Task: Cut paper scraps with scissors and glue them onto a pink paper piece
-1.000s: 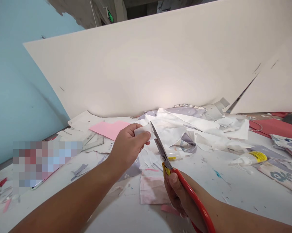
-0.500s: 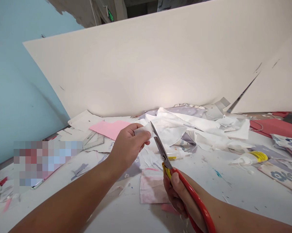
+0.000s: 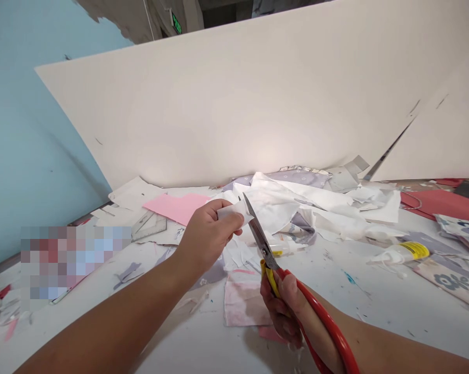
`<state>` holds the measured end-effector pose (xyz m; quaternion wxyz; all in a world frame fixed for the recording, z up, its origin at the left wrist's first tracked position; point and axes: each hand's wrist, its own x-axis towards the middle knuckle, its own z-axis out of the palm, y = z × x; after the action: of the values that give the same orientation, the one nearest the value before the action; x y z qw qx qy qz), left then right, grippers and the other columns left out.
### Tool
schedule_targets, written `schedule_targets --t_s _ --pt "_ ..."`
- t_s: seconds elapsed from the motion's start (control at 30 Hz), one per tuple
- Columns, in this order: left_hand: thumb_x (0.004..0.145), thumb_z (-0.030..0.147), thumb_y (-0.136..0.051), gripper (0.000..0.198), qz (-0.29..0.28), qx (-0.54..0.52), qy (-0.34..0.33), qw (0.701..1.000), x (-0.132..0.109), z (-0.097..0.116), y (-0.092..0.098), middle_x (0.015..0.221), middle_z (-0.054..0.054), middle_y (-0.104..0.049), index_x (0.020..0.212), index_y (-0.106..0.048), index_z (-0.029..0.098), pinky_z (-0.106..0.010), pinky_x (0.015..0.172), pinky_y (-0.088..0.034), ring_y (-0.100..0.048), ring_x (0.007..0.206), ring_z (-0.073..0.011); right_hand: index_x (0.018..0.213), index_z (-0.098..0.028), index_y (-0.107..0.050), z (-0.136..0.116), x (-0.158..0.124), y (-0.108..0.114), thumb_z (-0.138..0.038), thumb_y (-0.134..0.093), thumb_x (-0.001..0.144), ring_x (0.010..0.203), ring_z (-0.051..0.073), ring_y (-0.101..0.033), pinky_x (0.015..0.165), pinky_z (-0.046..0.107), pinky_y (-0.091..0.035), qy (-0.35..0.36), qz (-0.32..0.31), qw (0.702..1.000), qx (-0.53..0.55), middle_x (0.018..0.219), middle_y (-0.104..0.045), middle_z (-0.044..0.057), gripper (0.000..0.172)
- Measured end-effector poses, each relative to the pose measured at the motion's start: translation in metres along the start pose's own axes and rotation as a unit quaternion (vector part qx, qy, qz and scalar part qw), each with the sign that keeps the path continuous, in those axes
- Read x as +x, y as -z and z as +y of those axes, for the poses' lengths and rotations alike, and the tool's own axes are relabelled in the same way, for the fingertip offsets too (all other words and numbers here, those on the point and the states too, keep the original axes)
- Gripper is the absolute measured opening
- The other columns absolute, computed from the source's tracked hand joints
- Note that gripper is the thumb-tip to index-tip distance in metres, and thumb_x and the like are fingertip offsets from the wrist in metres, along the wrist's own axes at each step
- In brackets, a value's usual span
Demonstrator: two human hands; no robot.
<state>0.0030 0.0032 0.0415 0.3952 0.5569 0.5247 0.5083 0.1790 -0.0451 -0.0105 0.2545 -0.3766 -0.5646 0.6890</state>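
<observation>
While I pinch a soft, thin white cloth scrap point(image 3: 232, 212) between the thumb and fingers of my left hand point(image 3: 207, 239), my right hand point(image 3: 283, 311) is clenched around a pair of scissors point(image 3: 262, 244), their narrow steel blades angled up and touching the scrap's edge. One loop of the handle is glossy red plastic point(image 3: 330, 332), curving down past my wrist; the other is yellow point(image 3: 271, 278), tucked into my grip. Below my hands lies a flat, pale pink-and-white fabric piece point(image 3: 244, 304) on the speckled white bench point(image 3: 375, 317), among small snippets. Just beyond the scrap, crumpled white fabric point(image 3: 297, 205) rises in soft folds over lilac floral cloth point(image 3: 297, 177). To the left lie a smooth pink sheet point(image 3: 176, 208) and a clear plastic set square point(image 3: 151, 226); to the right, a squeezable white glue tube point(image 3: 400, 253) with a yellow label and a red sheet point(image 3: 441, 203). Farthest off, a broad white board point(image 3: 234, 98) leans before a pale blue wall point(image 3: 35, 130).
</observation>
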Motion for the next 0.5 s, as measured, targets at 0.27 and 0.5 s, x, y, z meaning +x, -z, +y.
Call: schedule_targets --t_s 0.27,0.5 --pt "0.069 0.028 -0.058 0.010 0.021 0.054 -0.023 0.998 -0.0022 0.0018 -0.0017 0.049 0.006 -0.043 0.064 -0.051 0.022 -0.018 0.039 -0.026 -0.035 0.045 -0.0079 0.072 -0.021 -0.038 0.0049 0.0033 0.0006 -0.076 -0.025 0.072 0.050 0.007 -0.027 0.072 0.034 -0.049 0.031 0.011 0.999 -0.023 0.057 -0.028 -0.008 0.056" --pt "0.071 0.031 -0.056 0.011 0.036 0.087 -0.037 0.995 -0.0047 0.0011 -0.0010 0.050 0.005 -0.045 0.066 -0.053 0.021 -0.018 0.037 -0.025 -0.032 0.043 -0.0080 0.070 -0.022 -0.036 0.0017 -0.0002 0.0010 -0.074 -0.031 0.072 0.052 0.008 -0.029 0.083 0.037 -0.048 0.002 -0.001 1.000 0.010 0.059 -0.030 -0.007 0.052"
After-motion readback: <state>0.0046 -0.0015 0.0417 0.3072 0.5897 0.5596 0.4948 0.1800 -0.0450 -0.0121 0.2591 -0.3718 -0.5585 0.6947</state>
